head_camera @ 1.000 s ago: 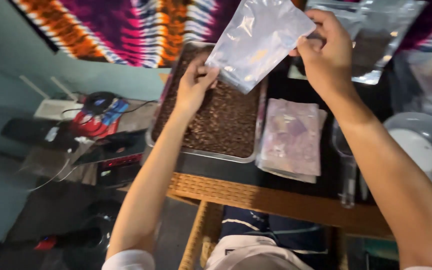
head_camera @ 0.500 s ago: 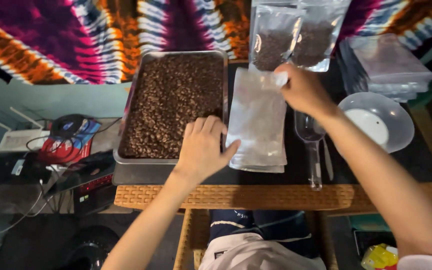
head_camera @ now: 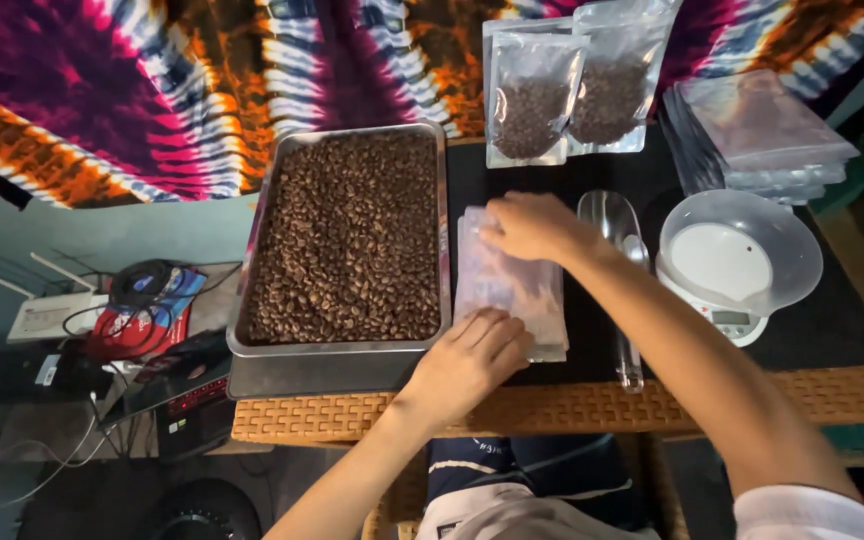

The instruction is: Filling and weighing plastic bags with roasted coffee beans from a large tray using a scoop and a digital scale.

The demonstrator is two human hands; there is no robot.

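Fingers of both hands press flat on a stack of empty clear bags [head_camera: 514, 285]: the left hand [head_camera: 472, 362] lies spread on the near end, the right hand [head_camera: 530, 226] rests loosely curled on the far end, neither visibly gripping. Just left of the fingers sits a metal tray [head_camera: 337, 352] of coffee beans [head_camera: 352, 240]. Just right of them lies a clear plastic scoop [head_camera: 617, 260], with a clear bowl [head_camera: 742, 250] on a white scale [head_camera: 730, 322] beyond. Past the fingertips, two filled bags [head_camera: 567, 95] stand against a tie-dye cloth [head_camera: 152, 90].
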